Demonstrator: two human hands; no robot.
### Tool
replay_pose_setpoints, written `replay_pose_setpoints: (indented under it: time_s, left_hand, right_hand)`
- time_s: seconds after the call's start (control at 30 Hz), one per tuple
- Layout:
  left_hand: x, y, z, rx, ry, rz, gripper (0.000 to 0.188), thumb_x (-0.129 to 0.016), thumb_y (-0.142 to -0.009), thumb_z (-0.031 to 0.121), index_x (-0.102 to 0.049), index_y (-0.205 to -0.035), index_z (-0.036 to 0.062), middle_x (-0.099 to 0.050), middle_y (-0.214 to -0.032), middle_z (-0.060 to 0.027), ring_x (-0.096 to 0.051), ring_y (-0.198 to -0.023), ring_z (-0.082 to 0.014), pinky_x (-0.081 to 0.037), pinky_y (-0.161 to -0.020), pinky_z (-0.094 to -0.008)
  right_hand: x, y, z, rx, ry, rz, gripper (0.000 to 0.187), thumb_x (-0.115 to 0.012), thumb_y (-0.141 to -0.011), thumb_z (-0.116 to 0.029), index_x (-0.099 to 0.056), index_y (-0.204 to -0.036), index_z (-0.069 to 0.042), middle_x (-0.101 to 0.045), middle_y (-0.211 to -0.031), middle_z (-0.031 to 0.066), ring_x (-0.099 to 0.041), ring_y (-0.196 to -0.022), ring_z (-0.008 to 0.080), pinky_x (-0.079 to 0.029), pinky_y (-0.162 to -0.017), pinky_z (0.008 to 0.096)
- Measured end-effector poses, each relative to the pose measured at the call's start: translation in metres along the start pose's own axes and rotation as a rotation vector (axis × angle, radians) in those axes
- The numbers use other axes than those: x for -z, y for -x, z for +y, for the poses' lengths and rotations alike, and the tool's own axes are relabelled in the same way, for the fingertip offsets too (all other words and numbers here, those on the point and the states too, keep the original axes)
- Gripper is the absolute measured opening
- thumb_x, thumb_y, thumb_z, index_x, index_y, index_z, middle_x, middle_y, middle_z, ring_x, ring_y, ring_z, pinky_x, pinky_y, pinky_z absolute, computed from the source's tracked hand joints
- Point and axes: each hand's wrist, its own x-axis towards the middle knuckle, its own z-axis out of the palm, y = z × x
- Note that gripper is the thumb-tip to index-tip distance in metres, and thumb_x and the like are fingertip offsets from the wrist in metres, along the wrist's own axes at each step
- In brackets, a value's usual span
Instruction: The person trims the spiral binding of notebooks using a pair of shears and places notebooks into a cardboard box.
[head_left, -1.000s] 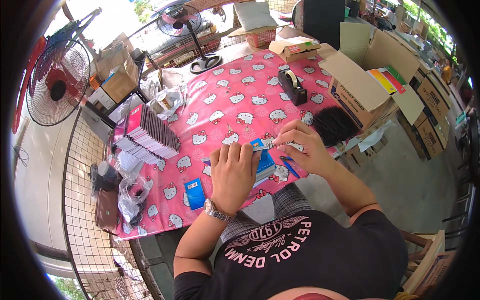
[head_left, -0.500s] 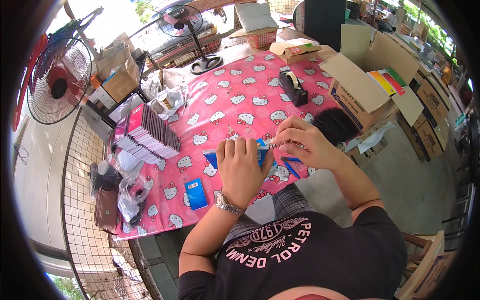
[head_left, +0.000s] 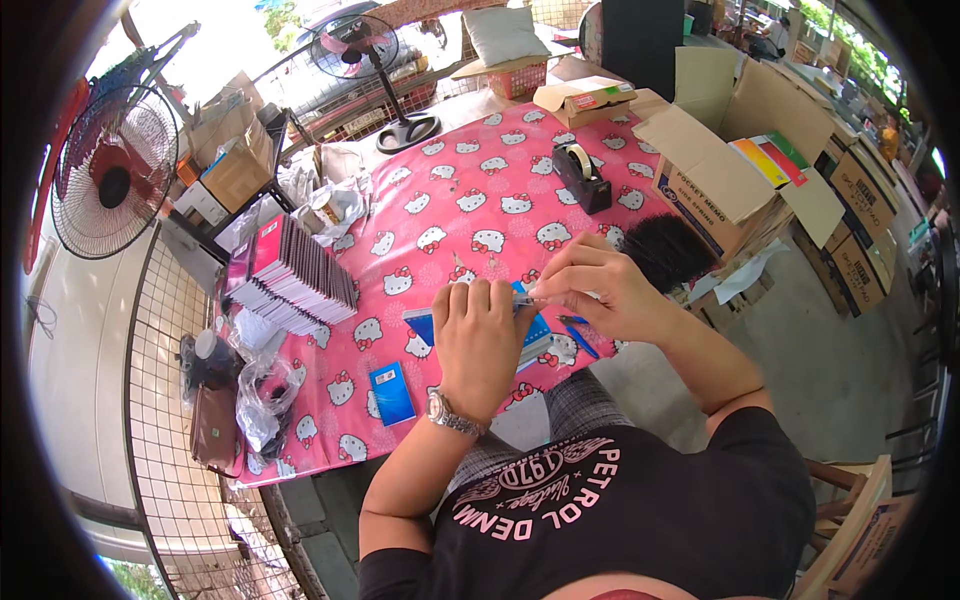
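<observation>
My left hand lies closed over a small blue notebook, whose left end sticks out past the fingers. At the notebook's right end, the thumb and fingertips of my right hand meet in a pinch; whatever thin thing is between them is too small to make out. Below and right of my left hand are more blue notebooks, with a row of holes along one edge. Beside them, under my right hand, lie blue-handled pliers. Another blue notebook rests flat on the pink tablecloth, left of my left wrist.
Stacked spiral notebooks stand on the left, near crumpled plastic bags. Farther back is a black tape dispenser. A dark bristly bundle lies by an open carton on the right. Fans stand at left and back.
My right hand has shifted slightly left, closer against the notebook's end. The notebook under my left hand is tilted differently, and more of the holed blue notebooks below shows.
</observation>
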Motion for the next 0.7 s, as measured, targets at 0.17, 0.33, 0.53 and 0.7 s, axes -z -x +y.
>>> replay_pose_setpoints:
  time_s: [0.17,0.33,0.53,0.7]
  left_hand:
    - [0.003,0.0,0.001,-0.003,0.036,-0.019,0.035,-0.069,-0.088,0.039,-0.057,-0.09,0.0062,-0.059,-0.086,-0.0089,-0.057,-0.087,-0.0282,-0.041,-0.09,-0.0437]
    - [0.012,0.002,0.007,0.019,0.009,-0.077,0.027,-0.068,-0.089,0.033,-0.058,-0.097,0.0093,-0.061,-0.089,-0.0056,-0.059,-0.093,-0.0237,-0.038,-0.097,-0.0492]
    - [0.021,0.011,0.001,-0.029,0.0,-0.153,0.02,-0.064,-0.091,0.025,-0.061,-0.107,0.0142,-0.061,-0.094,-0.0037,-0.06,-0.095,-0.0229,-0.032,-0.105,-0.0566]
    - [0.017,-0.001,0.007,-0.067,0.122,-0.246,0.024,-0.064,-0.091,0.025,-0.061,-0.112,0.014,-0.063,-0.099,-0.0044,-0.059,-0.101,-0.026,-0.029,-0.108,-0.0567]
  right_hand:
    - [-0.007,0.002,0.012,0.128,-0.071,0.098,0.017,-0.066,-0.087,-0.003,-0.072,-0.102,-0.007,-0.066,-0.092,0.0046,-0.061,-0.082,0.02,-0.049,-0.075,0.0336]
    - [-0.004,0.003,0.005,-0.137,-0.229,-0.088,0.025,-0.063,-0.092,-0.004,-0.062,-0.117,-0.005,-0.066,-0.095,0.0081,-0.063,-0.075,0.0181,-0.052,-0.067,0.0318]
    - [0.003,-0.008,0.005,-0.482,-0.591,-0.291,0.038,-0.059,-0.098,-0.016,-0.046,-0.132,-0.004,-0.063,-0.099,0.0126,-0.067,-0.08,0.0186,-0.054,-0.07,0.032]
    - [-0.075,0.06,0.237,-0.826,0.299,0.003,0.053,-0.057,-0.096,-0.041,-0.046,-0.133,-0.006,-0.065,-0.116,0.0158,-0.061,-0.117,0.0299,-0.048,-0.098,0.048]
